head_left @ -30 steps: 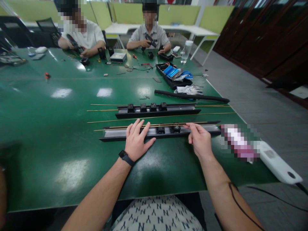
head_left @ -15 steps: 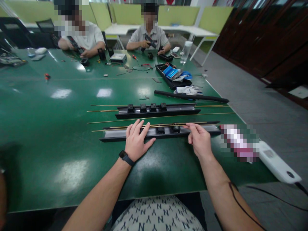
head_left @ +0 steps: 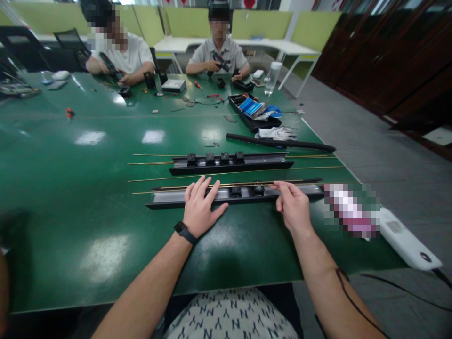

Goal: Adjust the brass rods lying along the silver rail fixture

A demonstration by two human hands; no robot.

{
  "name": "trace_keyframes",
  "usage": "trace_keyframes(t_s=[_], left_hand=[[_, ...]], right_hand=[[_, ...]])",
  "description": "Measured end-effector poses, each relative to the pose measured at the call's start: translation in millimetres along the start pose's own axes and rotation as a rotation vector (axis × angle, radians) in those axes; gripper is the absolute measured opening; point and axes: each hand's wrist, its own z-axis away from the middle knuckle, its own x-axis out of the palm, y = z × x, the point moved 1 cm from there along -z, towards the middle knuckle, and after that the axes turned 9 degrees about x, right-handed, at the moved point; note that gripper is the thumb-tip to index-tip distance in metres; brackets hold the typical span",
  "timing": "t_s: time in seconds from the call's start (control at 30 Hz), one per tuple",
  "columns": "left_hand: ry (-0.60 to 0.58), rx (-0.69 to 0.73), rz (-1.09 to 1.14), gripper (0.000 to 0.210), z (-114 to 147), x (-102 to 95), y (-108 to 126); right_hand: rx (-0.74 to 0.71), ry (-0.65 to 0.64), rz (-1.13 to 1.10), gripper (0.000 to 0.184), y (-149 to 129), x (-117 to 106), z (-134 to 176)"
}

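Note:
A long black channel (head_left: pixel 167 197) with a silvery inside lies across the table in front of me. My left hand (head_left: pixel 201 207), fingers spread, rests flat over its left half. Two small black blocks (head_left: pixel 236 190) sit inside the channel between my hands. My right hand (head_left: pixel 294 207) pinches a thin brass-coloured rod (head_left: pixel 243 184) between thumb and index finger, above the channel's far edge. Under the left fingers, the contact with the rod is hidden. Beyond lies another thin rod (head_left: pixel 158 179), then a second black channel (head_left: pixel 263 161) holding several black blocks (head_left: pixel 210 158).
A black tube (head_left: pixel 296 143), white gloves (head_left: pixel 277 133) and a black tray (head_left: pixel 243 113) with blue items lie farther back. A white power strip (head_left: pixel 406 235) is at the right edge. Two people (head_left: pixel 219 56) sit opposite, holding tools. A clear jug (head_left: pixel 273 77) stands near them.
The brass rod's left end has shifted very slightly to the left. Both my hands stay almost in the same place.

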Motion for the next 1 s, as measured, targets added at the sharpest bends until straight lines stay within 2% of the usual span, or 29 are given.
trace_keyframes(t_s=[0.1,0.33,0.6,0.8,1.0], left_hand=[[0.0,0.005,-0.002,0.064,0.2,0.3,-0.2],[-0.004,0.003,-0.009,0.064,0.6,-0.3,0.2],[0.003,0.007,-0.01,0.064,0.3,0.7,-0.2],[-0.001,0.003,-0.012,0.065,0.2,0.4,0.1],[0.0,0.004,-0.005,0.064,0.3,0.1,-0.1]], right_hand=[[-0.001,0.027,-0.018,0.031,1.8,-2.5,-2.6],[-0.017,-0.036,0.022,0.031,2.6,-0.6,-1.4],[-0.007,0.007,-0.016,0.029,2.3,-2.1,-2.2],[-0.017,-0.042,0.017,0.03,3.4,1.1,-0.9],[-0.021,-0.021,0.007,0.031,2.6,-0.3,-1.3]])
